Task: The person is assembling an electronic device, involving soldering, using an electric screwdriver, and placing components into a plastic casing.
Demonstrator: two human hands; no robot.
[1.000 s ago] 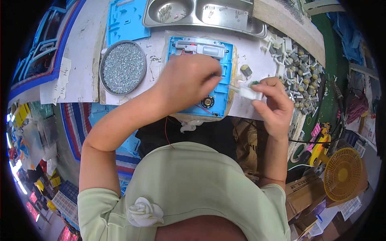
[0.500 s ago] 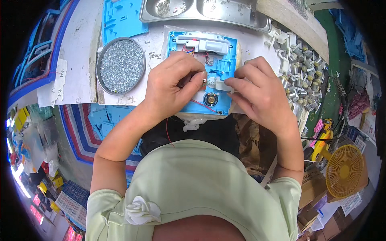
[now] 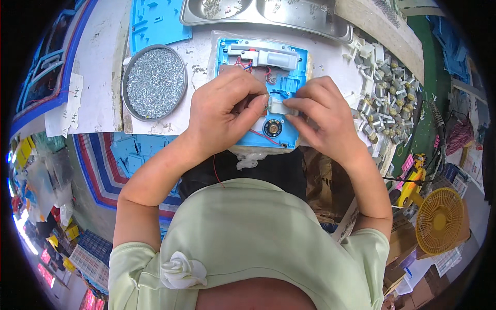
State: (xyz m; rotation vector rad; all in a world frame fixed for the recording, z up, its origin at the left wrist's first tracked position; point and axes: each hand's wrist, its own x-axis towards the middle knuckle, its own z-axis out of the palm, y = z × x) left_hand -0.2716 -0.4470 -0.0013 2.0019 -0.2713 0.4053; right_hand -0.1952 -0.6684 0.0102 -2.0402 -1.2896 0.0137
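Observation:
In front of me lies a blue plastic housing with a black round speaker, a grey-white long part along its far edge, and thin red wires. My right hand pinches a small white plastic piece between thumb and fingers, over the middle of the housing. Close beside it, my left hand is closed, thumb against fingertips, on something small that the fingers mostly hide. A red wire hangs below that hand toward my lap.
On the left stands a round tray full of small screws. Metal trays with springs sit at the back. Many small motors with white plastic parts are heaped on the right. Another blue panel lies at the far left.
My right hand has shifted slightly left, bringing the white plastic piece closer to my left hand's fingertips. The left hand has barely moved.

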